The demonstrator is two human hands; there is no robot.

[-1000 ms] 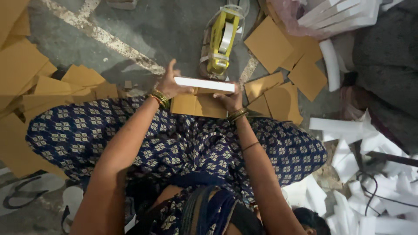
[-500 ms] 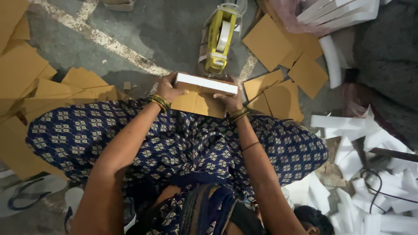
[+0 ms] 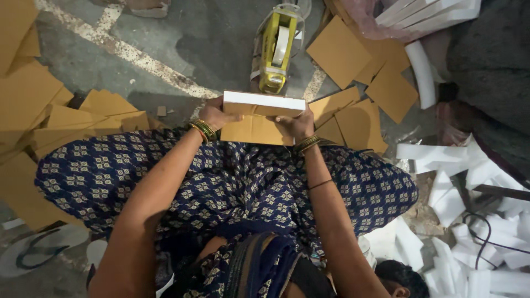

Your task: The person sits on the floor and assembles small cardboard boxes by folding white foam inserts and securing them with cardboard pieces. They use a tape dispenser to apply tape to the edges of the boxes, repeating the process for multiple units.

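Note:
I sit on the floor and hold a flat block (image 3: 264, 102), white on its top edge and wrapped in brown cardboard, upright in front of my knees. My left hand (image 3: 216, 115) grips its left end, and my right hand (image 3: 296, 124) grips its right end. A brown cardboard sheet (image 3: 251, 131) lies flat under the block, between my hands. A yellow tape dispenser (image 3: 275, 51) with a roll of pale tape rests on the floor just beyond the block.
Brown cardboard pieces (image 3: 361, 66) lie scattered to the right and in piles (image 3: 33, 105) to the left. White foam strips (image 3: 458, 193) are heaped at the right. A sandal (image 3: 38, 251) lies at lower left. A white painted line (image 3: 143, 60) crosses the grey floor.
The block has come closer to me and tilted up, so its cardboard face now shows below the white edge. Both hands stay on its ends.

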